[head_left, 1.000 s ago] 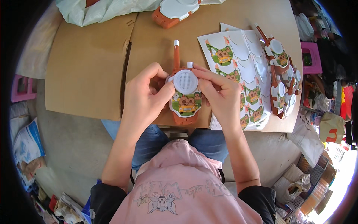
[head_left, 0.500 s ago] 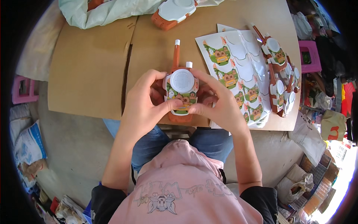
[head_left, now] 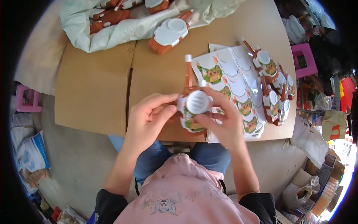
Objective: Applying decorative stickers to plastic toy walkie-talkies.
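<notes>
A toy walkie-talkie (head_left: 197, 102), brown and white with a round speaker grille, an antenna and a picture sticker on its lower front, is slightly blurred above the table edge. My right hand (head_left: 225, 121) grips it from the right, thumb across the sticker. At its left side is my left hand (head_left: 149, 115), index fingertip close to the casing and thumb spread apart from it; whether the fingertip touches is unclear. Sticker sheets (head_left: 238, 86) lie to the right, some white outlines without pictures. Beyond my hands lies another walkie-talkie (head_left: 169, 34), its white face without a sticker.
Several stickered walkie-talkies (head_left: 270, 98) are grouped at the table's right edge. A pale plastic sack (head_left: 84, 35) with more brown toys lies at the far left. Cardboard (head_left: 93, 89) covers the tabletop. Pink stools (head_left: 304, 61) and bags (head_left: 311, 140) stand around the table.
The walkie-talkie has moved right and tilted slightly in my right hand. My left thumb has come off its front. The view has shifted, showing more of the sack.
</notes>
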The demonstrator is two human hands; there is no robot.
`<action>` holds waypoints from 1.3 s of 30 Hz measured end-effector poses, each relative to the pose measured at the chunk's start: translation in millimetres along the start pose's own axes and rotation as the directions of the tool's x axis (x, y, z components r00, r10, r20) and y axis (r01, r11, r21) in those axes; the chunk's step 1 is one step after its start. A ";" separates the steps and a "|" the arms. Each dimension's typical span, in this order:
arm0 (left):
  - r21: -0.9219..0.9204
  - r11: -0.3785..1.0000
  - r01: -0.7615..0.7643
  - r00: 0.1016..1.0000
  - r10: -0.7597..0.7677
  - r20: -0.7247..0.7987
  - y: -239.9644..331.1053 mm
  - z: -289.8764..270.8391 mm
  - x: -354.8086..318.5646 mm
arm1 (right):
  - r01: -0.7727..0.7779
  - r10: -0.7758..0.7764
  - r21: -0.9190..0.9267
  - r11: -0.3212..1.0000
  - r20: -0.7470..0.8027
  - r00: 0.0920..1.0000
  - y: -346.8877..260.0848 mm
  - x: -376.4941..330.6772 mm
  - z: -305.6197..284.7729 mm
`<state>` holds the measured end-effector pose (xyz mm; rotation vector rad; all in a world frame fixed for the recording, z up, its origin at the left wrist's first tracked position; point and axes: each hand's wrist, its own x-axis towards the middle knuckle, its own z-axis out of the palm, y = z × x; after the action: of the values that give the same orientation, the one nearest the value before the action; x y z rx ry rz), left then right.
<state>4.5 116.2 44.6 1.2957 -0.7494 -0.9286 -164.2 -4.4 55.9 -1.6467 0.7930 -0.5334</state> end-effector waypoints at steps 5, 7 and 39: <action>0.814 0.448 -0.369 0.824 0.563 0.063 5.9 -11.2 84.4 | 0.099 -0.205 -0.393 0.914 -0.240 0.949 -14.4 34.9 -111.8; 0.942 0.206 -0.265 0.784 0.615 0.086 -5.5 -24.5 116.9 | 0.006 -0.138 -0.471 0.882 -0.246 0.959 -26.7 54.5 -143.8; 0.733 0.270 -0.625 0.749 -0.060 0.660 -24.6 82.5 -2.2 | 0.424 -0.606 -0.722 0.546 0.009 0.796 43.1 -28.6 -83.7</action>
<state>-72.6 79.9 32.0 1.7480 -2.2555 -0.4659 -252.3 -42.7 34.7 -2.6175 0.7041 -0.9547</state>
